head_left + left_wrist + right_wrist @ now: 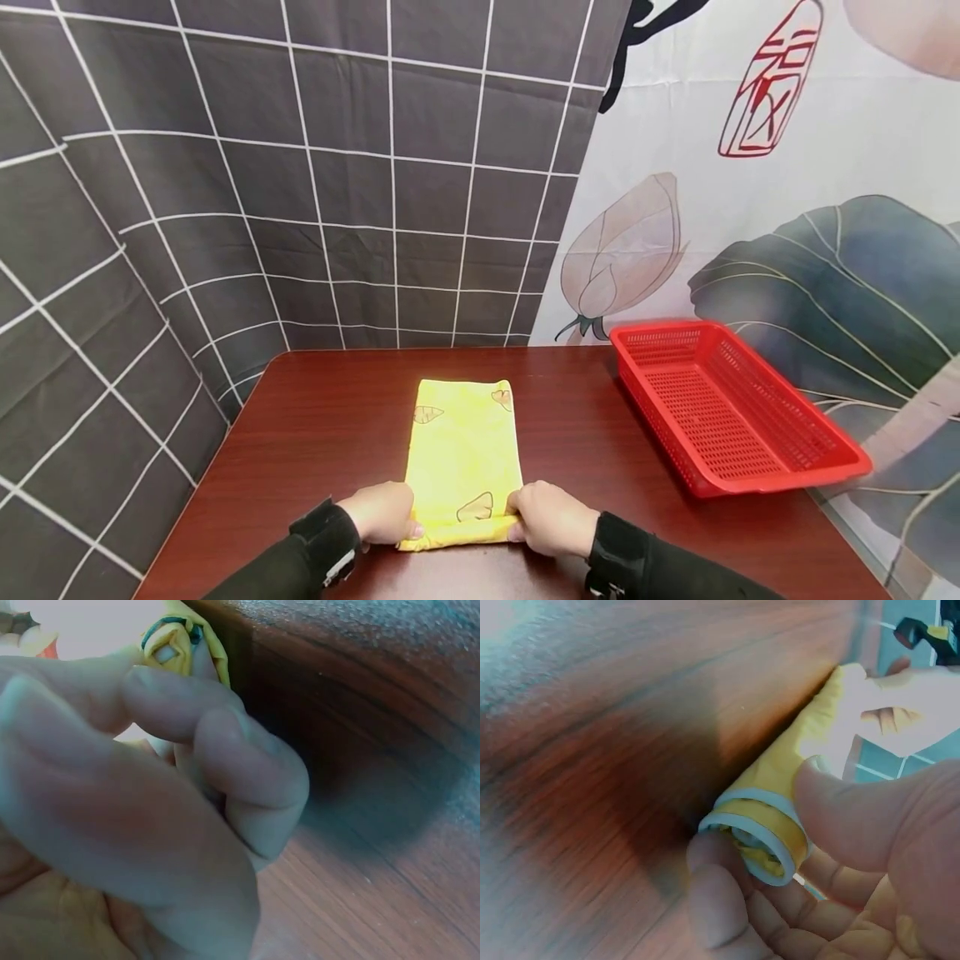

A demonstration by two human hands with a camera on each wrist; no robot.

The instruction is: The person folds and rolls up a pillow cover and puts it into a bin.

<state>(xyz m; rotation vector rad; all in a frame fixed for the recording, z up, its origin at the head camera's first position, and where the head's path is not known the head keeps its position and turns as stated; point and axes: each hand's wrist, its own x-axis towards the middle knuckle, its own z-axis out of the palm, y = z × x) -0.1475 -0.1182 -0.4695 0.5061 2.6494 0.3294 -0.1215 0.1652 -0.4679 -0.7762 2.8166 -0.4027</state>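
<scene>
Nearest the camera: both hands at the near edge of a dark wood table [300, 433], each wrist in a black sleeve and strap. Left hand [384, 512] grips the left end of a yellow cloth [463, 454]; fingers curled around the rolled edge, thumb side against the fabric. Right hand [551, 517] grips the right end likewise — the right wrist view shows the thumb on top and the fingers beneath a tight roll with a pale hem spiralling at its end. The near edge of the cloth is rolled into a narrow tube between the two hands; the rest lies flat, folded into a long strip running away toward the far side, centre of the table.

Container: a red perforated plastic basket [780, 483] sits to the right, toward the far right corner, well apart from the cloth. Nothing visible inside.

Markings: cloth carries small leaf-like prints. Backdrop at far right — a red seal-style stamp [768, 83] with characters, not legible.
</scene>
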